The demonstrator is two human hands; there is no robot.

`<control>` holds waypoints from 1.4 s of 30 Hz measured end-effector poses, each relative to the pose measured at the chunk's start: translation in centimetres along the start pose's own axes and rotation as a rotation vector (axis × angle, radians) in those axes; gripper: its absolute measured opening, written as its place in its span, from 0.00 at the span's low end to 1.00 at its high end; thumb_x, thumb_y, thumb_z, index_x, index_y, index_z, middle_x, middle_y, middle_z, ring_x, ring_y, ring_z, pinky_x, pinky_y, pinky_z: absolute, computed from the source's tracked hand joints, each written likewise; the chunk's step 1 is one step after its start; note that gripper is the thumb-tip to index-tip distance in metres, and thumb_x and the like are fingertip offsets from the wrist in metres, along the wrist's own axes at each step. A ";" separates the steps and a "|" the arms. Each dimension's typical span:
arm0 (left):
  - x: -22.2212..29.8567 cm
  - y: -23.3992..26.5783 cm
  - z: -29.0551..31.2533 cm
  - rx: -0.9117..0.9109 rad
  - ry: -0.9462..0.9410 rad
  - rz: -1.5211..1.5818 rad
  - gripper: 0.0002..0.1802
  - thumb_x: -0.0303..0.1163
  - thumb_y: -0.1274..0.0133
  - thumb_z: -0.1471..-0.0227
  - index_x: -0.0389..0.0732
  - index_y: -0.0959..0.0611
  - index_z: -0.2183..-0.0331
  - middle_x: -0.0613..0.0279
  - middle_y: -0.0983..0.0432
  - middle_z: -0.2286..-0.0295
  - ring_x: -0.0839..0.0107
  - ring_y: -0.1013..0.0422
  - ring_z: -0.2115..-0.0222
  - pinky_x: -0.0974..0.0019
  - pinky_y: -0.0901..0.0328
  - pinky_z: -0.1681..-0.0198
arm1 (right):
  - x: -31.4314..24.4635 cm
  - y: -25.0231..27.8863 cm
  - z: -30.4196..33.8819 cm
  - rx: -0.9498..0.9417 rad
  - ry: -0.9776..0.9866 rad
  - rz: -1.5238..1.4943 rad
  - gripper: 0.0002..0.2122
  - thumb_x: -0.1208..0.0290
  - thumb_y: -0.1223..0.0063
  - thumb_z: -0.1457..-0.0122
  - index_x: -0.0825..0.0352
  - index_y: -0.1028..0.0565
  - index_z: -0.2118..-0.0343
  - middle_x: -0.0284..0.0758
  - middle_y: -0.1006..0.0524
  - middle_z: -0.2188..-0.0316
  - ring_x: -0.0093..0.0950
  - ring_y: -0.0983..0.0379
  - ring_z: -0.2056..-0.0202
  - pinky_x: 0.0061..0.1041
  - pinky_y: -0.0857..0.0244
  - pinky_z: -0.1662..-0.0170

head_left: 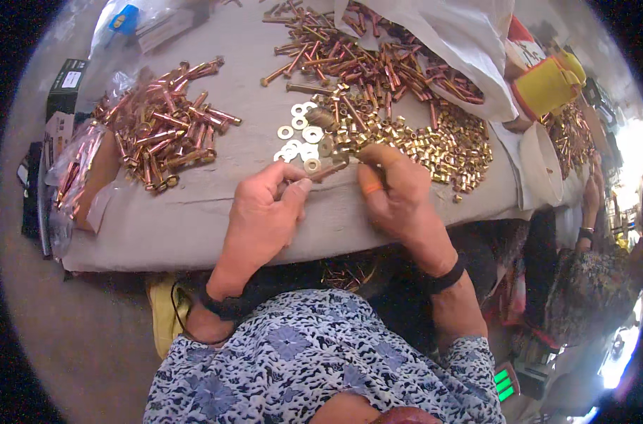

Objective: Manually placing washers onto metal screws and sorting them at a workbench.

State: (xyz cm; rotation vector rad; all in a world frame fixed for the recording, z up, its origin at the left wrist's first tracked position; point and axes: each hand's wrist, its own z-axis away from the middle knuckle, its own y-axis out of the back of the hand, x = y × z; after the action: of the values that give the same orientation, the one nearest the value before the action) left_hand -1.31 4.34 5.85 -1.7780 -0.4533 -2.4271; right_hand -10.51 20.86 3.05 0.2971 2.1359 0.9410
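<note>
My left hand is closed, pinching a copper-coloured bolt between thumb and forefinger. The bolt points toward my right hand, whose thumb and forefinger curl together close to its tip. An orange wrap is on that thumb; whatever those fingers hold is too small to make out. Just beyond both hands lie a heap of brass-coloured nuts and a patch of flat silvery washers. Farther back, a large pile of loose bolts spreads over the table.
Finished-looking bolts with fittings are heaped on the left, beside an opened carton in clear plastic. A white sack spills bolts at the back. On the right stand a yellow container and a white bowl. Another person's arm shows at far right.
</note>
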 end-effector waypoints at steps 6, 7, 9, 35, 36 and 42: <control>-0.5 -1.1 -0.3 -0.060 -0.067 -0.044 0.06 0.28 0.51 0.51 0.35 0.25 0.72 0.68 0.34 0.88 0.83 0.39 0.88 0.74 0.45 0.85 | 0.0 1.1 0.6 0.026 0.003 -0.435 0.10 0.84 0.55 0.51 0.69 0.27 0.66 0.31 0.28 0.73 0.21 0.32 0.75 0.19 0.37 0.68; -0.5 -1.2 -0.3 -0.063 -0.073 -0.059 0.06 0.28 0.51 0.52 0.35 0.25 0.72 0.67 0.34 0.89 0.83 0.39 0.87 0.73 0.45 0.85 | -0.2 1.4 0.5 -0.004 0.025 -0.465 0.10 0.85 0.55 0.51 0.69 0.27 0.66 0.31 0.28 0.71 0.21 0.31 0.74 0.19 0.37 0.68; -0.6 -1.2 -0.3 -0.063 -0.093 -0.091 0.06 0.28 0.51 0.52 0.35 0.25 0.73 0.67 0.34 0.89 0.83 0.39 0.88 0.73 0.45 0.85 | -0.5 1.7 0.5 -0.088 0.038 -0.520 0.11 0.86 0.56 0.51 0.69 0.27 0.65 0.31 0.29 0.70 0.20 0.31 0.74 0.18 0.37 0.68; -1.0 -1.5 0.3 0.008 -0.353 -0.315 0.05 0.29 0.52 0.52 0.37 0.24 0.71 0.69 0.34 0.87 0.81 0.38 0.86 0.72 0.43 0.84 | -1.0 2.1 1.3 -0.072 -0.118 -0.313 0.08 0.70 0.51 0.46 0.71 0.27 0.70 0.33 0.28 0.80 0.22 0.32 0.77 0.22 0.38 0.72; -1.0 -1.5 0.3 0.004 -0.319 -0.305 0.05 0.29 0.51 0.52 0.37 0.24 0.71 0.69 0.34 0.87 0.81 0.38 0.86 0.72 0.43 0.84 | -0.8 1.8 1.4 -0.063 -0.130 -0.375 0.07 0.71 0.52 0.46 0.70 0.27 0.69 0.32 0.27 0.79 0.21 0.31 0.77 0.21 0.38 0.72; -0.5 -1.2 0.2 -0.127 -0.033 -0.008 0.06 0.29 0.51 0.51 0.38 0.25 0.69 0.67 0.33 0.87 0.82 0.42 0.92 0.75 0.49 0.91 | -0.7 2.0 1.5 -0.176 -0.291 -0.728 0.08 0.72 0.51 0.47 0.71 0.27 0.66 0.34 0.25 0.76 0.22 0.29 0.77 0.21 0.35 0.72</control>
State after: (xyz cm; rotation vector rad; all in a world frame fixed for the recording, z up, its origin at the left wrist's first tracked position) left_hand -1.30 5.43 5.25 -1.8706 -0.3163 -2.4872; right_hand -9.16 22.74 4.23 -0.3933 1.6758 0.5971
